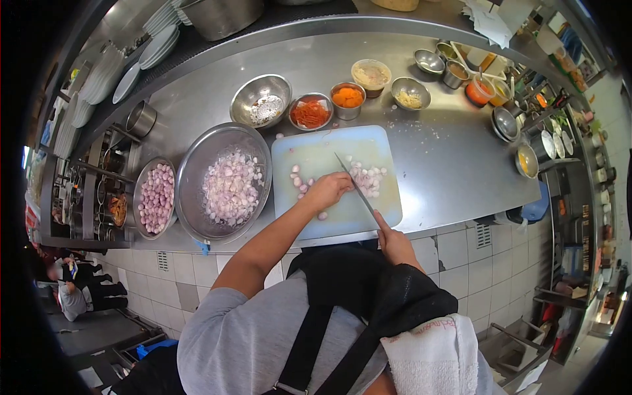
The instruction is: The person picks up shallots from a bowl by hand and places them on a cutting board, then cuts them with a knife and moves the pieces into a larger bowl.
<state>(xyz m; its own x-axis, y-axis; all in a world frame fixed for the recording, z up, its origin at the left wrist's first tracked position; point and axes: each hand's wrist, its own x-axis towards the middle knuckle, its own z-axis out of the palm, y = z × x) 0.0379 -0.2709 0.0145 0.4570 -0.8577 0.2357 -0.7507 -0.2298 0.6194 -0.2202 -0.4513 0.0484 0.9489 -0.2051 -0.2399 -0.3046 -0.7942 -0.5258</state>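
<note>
A knife [361,191] is in my right hand [398,248], which is closed round its handle. Its blade points away from me over a pale cutting board [309,227]. My left hand [331,191] rests on the board just left of the blade, fingers curled together; whatever they pinch is hidden. Peeled whole shallots [299,181] lie left of that hand. Right of the blade sits a pile of cut shallots [370,179]. Beside the board stands a large steel bowl [186,204] with many pale shallot pieces. Further left, a smaller bowl [139,204] holds pinkish whole shallots.
Behind the board are a steel bowl [243,99], a bowl of red shreds [310,112], an orange-filled container [347,99], a lidded tub [370,76] and a small bowl [411,92]. Stacked plates [105,74] stand at left. A person [85,293] is in the background.
</note>
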